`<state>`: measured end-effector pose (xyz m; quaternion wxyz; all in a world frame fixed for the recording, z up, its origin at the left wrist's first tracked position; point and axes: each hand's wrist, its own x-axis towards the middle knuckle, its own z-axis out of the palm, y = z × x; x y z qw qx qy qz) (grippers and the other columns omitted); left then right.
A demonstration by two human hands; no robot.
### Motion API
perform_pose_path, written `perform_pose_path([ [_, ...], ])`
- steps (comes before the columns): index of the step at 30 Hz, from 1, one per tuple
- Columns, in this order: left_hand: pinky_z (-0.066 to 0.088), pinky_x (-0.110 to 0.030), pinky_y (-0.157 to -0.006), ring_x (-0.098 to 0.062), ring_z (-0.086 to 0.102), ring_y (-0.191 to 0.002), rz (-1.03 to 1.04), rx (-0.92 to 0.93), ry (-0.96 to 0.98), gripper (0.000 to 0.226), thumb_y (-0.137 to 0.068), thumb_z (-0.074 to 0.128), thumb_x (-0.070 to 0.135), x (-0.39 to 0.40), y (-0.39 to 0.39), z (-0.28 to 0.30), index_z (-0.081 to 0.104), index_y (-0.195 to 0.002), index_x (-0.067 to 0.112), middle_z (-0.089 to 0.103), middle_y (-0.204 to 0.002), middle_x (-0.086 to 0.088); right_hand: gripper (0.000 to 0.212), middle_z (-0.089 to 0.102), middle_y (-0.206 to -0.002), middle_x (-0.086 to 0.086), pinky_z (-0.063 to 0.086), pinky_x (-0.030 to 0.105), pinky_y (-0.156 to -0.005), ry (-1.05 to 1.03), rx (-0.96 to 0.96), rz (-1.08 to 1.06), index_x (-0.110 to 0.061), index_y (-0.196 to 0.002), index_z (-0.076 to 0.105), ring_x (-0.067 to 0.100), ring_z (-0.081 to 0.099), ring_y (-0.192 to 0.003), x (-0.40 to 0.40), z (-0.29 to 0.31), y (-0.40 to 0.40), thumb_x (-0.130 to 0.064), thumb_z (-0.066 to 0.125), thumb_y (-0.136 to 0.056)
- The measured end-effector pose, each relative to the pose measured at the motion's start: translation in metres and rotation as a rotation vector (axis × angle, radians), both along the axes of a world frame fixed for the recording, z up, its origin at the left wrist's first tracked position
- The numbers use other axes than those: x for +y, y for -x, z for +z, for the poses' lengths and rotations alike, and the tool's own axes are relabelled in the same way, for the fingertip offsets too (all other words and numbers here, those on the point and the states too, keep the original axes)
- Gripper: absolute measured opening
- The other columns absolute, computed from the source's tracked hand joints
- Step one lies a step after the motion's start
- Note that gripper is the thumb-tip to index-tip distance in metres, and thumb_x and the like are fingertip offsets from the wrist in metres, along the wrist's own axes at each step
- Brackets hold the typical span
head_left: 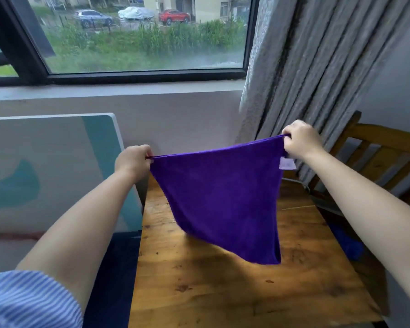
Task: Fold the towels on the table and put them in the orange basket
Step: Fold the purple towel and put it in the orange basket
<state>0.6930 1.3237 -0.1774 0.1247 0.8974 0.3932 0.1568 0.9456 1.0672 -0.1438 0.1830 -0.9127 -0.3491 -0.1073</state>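
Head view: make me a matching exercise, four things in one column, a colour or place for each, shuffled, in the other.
Things:
1. towel
2. table
3. curtain
4. chair

Descriptions:
A. grey, hanging right of the window
B. purple, held up by both hands
C. wooden slats, behind the right arm
D. wooden top, under the towel

Pairs: 1-B, 2-D, 3-A, 4-C

One towel (220, 200) — one table (223, 292) — one chair (376, 157)
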Motion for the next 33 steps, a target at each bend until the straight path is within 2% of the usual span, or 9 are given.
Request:
perform_pose_path([
  [2, 0.044, -0.035, -0.075, -0.038, 0.057, -0.099, 0.044, -0.042, -0.029, 0.018, -0.087, 0.053, 0.01, 0.003, -0.003, -0.002, 0.063, -0.101, 0.006, 0.064, -0.107, -0.019, 0.025, 0.055, -0.113, 0.025, 0.042, 0.039, -0.087, -0.027, -0.025, -0.018, 0.003, -0.102, 0.065, 0.038, 0.05, -0.111, 0.002, -0.006, -0.003, -0.001, 0.046, -0.085],
  [5, 0.044, -0.038, -0.074, -0.04, 0.056, -0.094, 0.06, -0.046, -0.021, 0.015, -0.086, 0.05, 0.005, 0.006, -0.014, -0.002, 0.06, -0.095, 0.0, 0.062, -0.102, -0.023, 0.025, 0.054, -0.114, 0.022, 0.044, 0.038, -0.085, 0.079, 0.031, -0.03, -0.001, -0.102, 0.065, 0.036, 0.052, -0.109, 0.011, -0.014, -0.009, -0.003, 0.046, -0.085],
  [14, 0.032, -0.032, -0.065, -0.039, 0.054, -0.086, 0.1, -0.106, -0.031, 0.011, -0.086, 0.045, -0.001, 0.045, -0.059, 0.011, 0.056, -0.084, -0.002, 0.061, -0.096, -0.026, 0.028, 0.056, -0.113, 0.03, 0.042, 0.039, -0.082, -0.129, 0.09, -0.085, 0.004, -0.107, 0.061, 0.041, 0.053, -0.105, 0.074, -0.007, -0.054, 0.001, 0.042, -0.088],
  [21, 0.038, -0.037, -0.069, -0.042, 0.054, -0.089, 0.125, -0.201, -0.097, 0.015, -0.086, 0.045, -0.002, 0.071, -0.069, 0.017, 0.058, -0.09, -0.009, 0.059, -0.097, -0.03, 0.025, 0.058, -0.109, 0.03, 0.034, 0.035, -0.083, -0.266, 0.044, -0.003, 0.007, -0.101, 0.064, 0.038, 0.055, -0.102, 0.102, -0.002, -0.073, 0.001, 0.045, -0.087],
  [24, 0.037, -0.036, -0.067, -0.042, 0.056, -0.086, 0.096, -0.166, -0.121, 0.014, -0.084, 0.048, -0.002, 0.065, -0.05, 0.002, 0.06, -0.089, -0.008, 0.061, -0.094, -0.027, 0.021, 0.061, -0.103, 0.027, 0.042, 0.037, -0.079, -0.222, 0.001, 0.051, 0.006, -0.095, 0.067, 0.038, 0.057, -0.098, 0.081, -0.019, -0.067, 0.001, 0.05, -0.084],
  [26, 0.041, -0.037, -0.069, -0.04, 0.057, -0.085, 0.051, -0.108, -0.109, 0.011, -0.081, 0.052, -0.003, 0.056, -0.031, -0.014, 0.061, -0.087, -0.006, 0.062, -0.091, -0.025, 0.02, 0.064, -0.092, 0.027, 0.048, 0.04, -0.074, -0.181, -0.057, 0.14, 0.006, -0.085, 0.068, 0.04, 0.061, -0.087, 0.061, -0.037, -0.049, -0.002, 0.05, -0.079],
  [29, 0.043, -0.035, -0.071, -0.036, 0.059, -0.084, -0.138, 0.08, 0.035, 0.006, -0.079, 0.058, -0.005, 0.038, -0.001, -0.042, 0.063, -0.083, -0.007, 0.063, -0.087, -0.021, 0.036, 0.065, -0.07, 0.024, 0.052, 0.039, -0.066, -0.033, -0.047, 0.364, 0.006, -0.065, 0.066, 0.039, 0.061, -0.068, 0.025, -0.066, -0.023, -0.016, 0.039, -0.069],
  [31, 0.041, -0.03, -0.069, -0.032, 0.059, -0.085, -0.237, 0.235, 0.172, 0.006, -0.079, 0.062, -0.001, 0.025, 0.015, -0.058, 0.063, -0.082, -0.006, 0.065, -0.088, -0.019, 0.033, 0.067, -0.075, 0.022, 0.048, 0.035, -0.071, 0.156, 0.141, 0.396, 0.007, -0.068, 0.067, 0.036, 0.061, -0.075, 0.007, -0.086, -0.011, -0.017, 0.044, -0.071],
  [33, 0.036, -0.023, -0.065, -0.026, 0.057, -0.085, -0.282, 0.446, 0.272, 0.009, -0.08, 0.063, 0.004, 0.008, 0.029, -0.074, 0.064, -0.085, -0.003, 0.066, -0.093, -0.016, 0.015, 0.068, -0.087, 0.02, 0.042, 0.031, -0.077, 0.346, 0.369, 0.406, 0.007, -0.078, 0.068, 0.032, 0.06, -0.089, -0.008, -0.11, 0.003, -0.001, 0.056, -0.073],
])
